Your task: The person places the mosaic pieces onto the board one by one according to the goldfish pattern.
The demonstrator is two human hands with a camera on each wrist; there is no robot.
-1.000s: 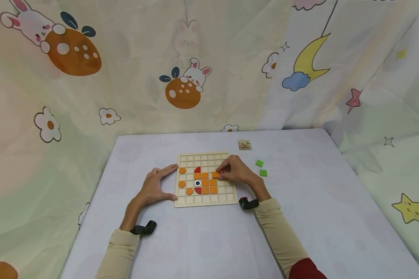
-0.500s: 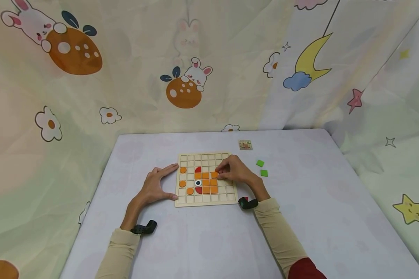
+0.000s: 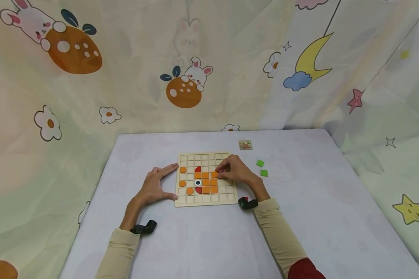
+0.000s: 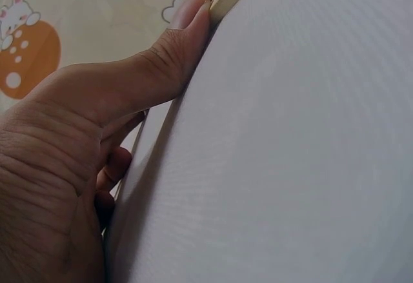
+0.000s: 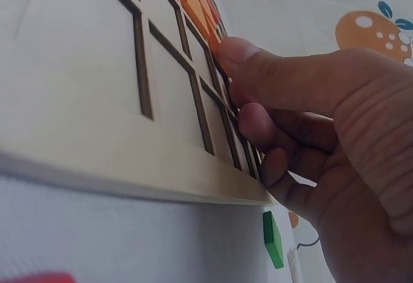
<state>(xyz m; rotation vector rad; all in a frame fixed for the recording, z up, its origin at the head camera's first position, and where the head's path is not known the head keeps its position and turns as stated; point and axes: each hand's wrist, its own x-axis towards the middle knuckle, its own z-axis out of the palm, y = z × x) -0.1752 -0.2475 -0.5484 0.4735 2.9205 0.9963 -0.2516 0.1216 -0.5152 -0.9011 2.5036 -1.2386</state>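
Observation:
A pale wooden grid board [image 3: 188,199] lies on the table in the head view. My right hand [image 3: 238,170] pinches an orange square tile [image 3: 214,174] at its cell, beside other orange squares [image 3: 206,182]. In the right wrist view, the thumb [image 5: 242,51] is right at the orange pieces. My left hand [image 3: 153,186] spreads along the board's left edge, its thumb and straight fingers touching the rim. On the board are red quarter-circle pieces [image 3: 198,169], a white eye tile [image 3: 198,183] and orange round pieces [image 3: 190,191].
Two green square tiles [image 3: 260,163] lie on the table right of the board. A small picture card [image 3: 245,145] lies behind it, near the table's back edge. A printed cloth [image 3: 136,77] hangs behind the table [image 3: 195,240].
My right hand has shifted the orange square tile slightly left, into line with the orange tiles below it. My left hand stays at the board's edge.

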